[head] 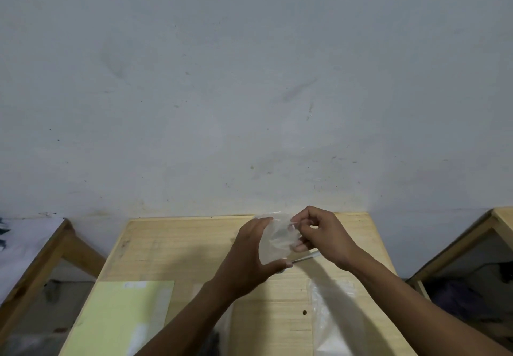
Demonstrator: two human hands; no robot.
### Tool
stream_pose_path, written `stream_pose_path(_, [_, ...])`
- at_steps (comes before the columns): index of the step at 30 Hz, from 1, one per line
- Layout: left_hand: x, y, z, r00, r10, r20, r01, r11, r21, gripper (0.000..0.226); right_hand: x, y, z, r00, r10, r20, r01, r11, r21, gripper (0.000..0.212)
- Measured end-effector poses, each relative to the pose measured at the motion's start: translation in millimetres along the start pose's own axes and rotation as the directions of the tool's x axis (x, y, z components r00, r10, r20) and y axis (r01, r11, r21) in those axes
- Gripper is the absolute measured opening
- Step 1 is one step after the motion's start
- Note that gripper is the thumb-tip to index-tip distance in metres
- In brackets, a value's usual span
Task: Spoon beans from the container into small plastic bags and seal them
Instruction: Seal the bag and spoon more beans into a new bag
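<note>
A small clear plastic bag is held up above the far part of the wooden table. My left hand grips it between thumb below and fingers above on its left side. My right hand pinches the bag's right upper edge with fingertips. Under the hands lies a thin silvery handle, possibly the spoon, on the table. I cannot tell whether the bag holds any beans. No bean container shows clearly.
A pale green sheet lies on the table's near left. Clear plastic bags lie at the near right. Another plastic item sits at the bottom centre, partly hidden by my left arm. Wooden furniture stands on either side, with a grey wall behind.
</note>
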State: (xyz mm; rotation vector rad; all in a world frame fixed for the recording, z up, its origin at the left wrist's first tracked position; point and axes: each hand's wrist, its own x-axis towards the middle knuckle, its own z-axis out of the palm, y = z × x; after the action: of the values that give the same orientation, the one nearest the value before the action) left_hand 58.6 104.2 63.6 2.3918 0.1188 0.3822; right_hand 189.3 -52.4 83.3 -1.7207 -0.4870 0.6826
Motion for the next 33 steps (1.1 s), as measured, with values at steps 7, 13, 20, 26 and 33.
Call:
stream_pose_path(7, [-12.6, -12.6, 24.0, 0.992, -0.03, -0.12, 0.047, 0.989, 0.142, 0.067, 4.7, -0.1, 8.0, 0.992, 0.128, -0.005, -0.125, 0.974, 0.189, 0.013])
stream_pose_path(13, [-4.8, -14.6, 28.5, 0.99, -0.093, -0.105, 0.111, 0.976, 0.187, 0.074, 12.5, 4.6, 9.6, 0.984, 0.178, 0.015, -0.176, 0.951, 0.253, 0.012])
stream_pose_path(20, [-14.2, -24.8, 12.6, 0.952, -0.188, -0.242, 0.243, 0.945, 0.221, 0.067, 29.1, 49.1, -4.2, 0.991, 0.109, -0.076, -0.117, 0.985, -0.124, 0.014])
stream_pose_path(26, [-32.1, -51.7, -7.3, 0.913, -0.314, -0.26, 0.373, 0.901, 0.221, 0.067, 31.2, 118.4, 1.0, 0.992, 0.089, 0.09, 0.01, 0.651, -0.759, 0.032])
stream_pose_path(33, [-49.2, -63.7, -17.4, 0.877, -0.413, -0.246, 0.46, 0.869, 0.181, 0.068, 36.8, 129.0, 6.5, 0.992, 0.027, 0.121, 0.1, 0.403, -0.91, 0.024])
